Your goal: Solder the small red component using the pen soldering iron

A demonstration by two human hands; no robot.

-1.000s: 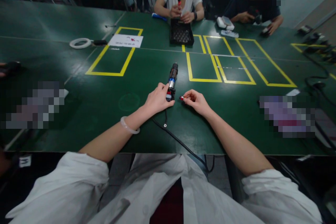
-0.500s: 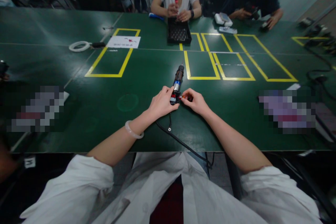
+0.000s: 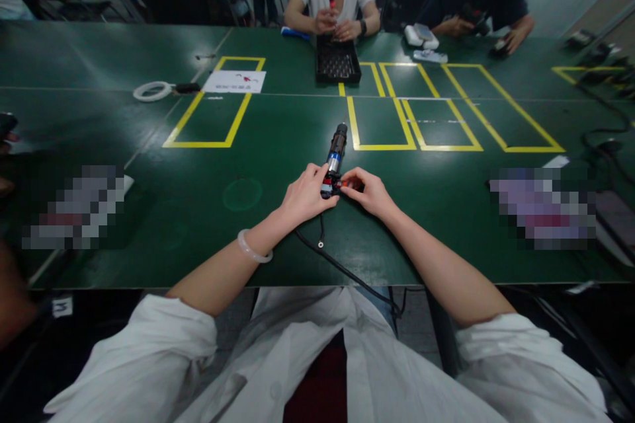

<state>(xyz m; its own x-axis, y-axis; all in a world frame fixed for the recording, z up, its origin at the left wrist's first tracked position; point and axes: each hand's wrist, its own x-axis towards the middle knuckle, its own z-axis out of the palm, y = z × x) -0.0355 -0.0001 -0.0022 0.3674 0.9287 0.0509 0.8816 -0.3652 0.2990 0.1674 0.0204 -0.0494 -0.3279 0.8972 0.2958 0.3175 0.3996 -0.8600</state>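
In the head view a slim power tool (image 3: pixel 338 147) with black, brown, blue and silver sections lies on the green table (image 3: pixel 238 238), its narrow end pointing away from me. My left hand (image 3: pixel 306 195) is closed around its near end, where red and black inner parts show. A small orange-red handled tool (image 3: pixel 353 183) is pinched in my right hand (image 3: pixel 371 193), its tip against that end; my fingers partly hide its kind. From under my left hand a black cable (image 3: pixel 342 269) runs off the table's front edge. A short lead ends in a ring terminal (image 3: pixel 321 244).
Across the table a person holds a red and black tool above a black case (image 3: pixel 338 69). Another person handles dark parts at back right. A white sheet (image 3: pixel 241 81) and a coiled white cable (image 3: pixel 152 91) lie at back left, among yellow tape outlines (image 3: pixel 384 147).
My right fingers have shifted slightly on the orange-red tool, and more of its handle shows. My left hand and the power tool stay put.
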